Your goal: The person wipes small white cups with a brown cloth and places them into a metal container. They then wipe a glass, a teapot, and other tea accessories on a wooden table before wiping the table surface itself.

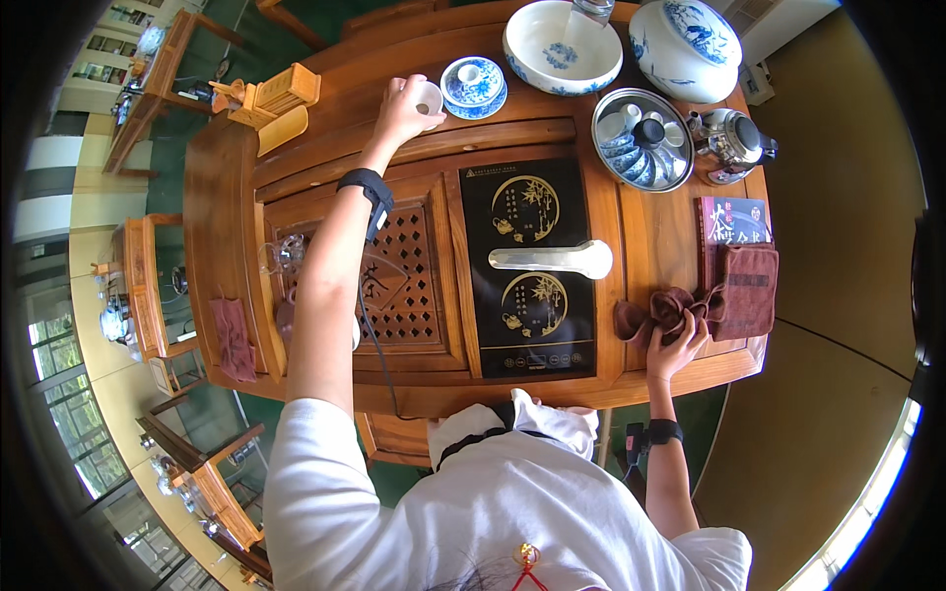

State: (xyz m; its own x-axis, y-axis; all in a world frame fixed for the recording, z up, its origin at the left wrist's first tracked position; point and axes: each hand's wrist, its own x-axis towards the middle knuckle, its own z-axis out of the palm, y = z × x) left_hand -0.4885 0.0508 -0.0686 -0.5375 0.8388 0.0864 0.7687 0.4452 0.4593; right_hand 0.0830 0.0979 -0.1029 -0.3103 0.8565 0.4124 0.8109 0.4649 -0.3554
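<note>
At the far side of the wooden tea table, my left hand [403,114] grips a small white cup [426,102] by its rim. Right beside the cup stands a blue-and-white lidded gaiwan [473,85] on its saucer. My right hand [676,346] rests on a bunched brown cloth [671,309] near the table's right edge; whether the fingers pinch it is unclear. A folded brown towel [748,292] lies next to it, partly over a book [733,221]. A white spoon-shaped rest [550,258] lies across the black induction cooker [528,177] between my arms.
Glass ware [284,253] is partly behind my left forearm. Wooden tea tools [292,89] stand far left. A large bowl [565,55], a lidded jar [687,48], a steel-rimmed tray of cups [643,140] and a kettle [730,144] crowd the far right. A cable crosses the slotted tea tray [403,258].
</note>
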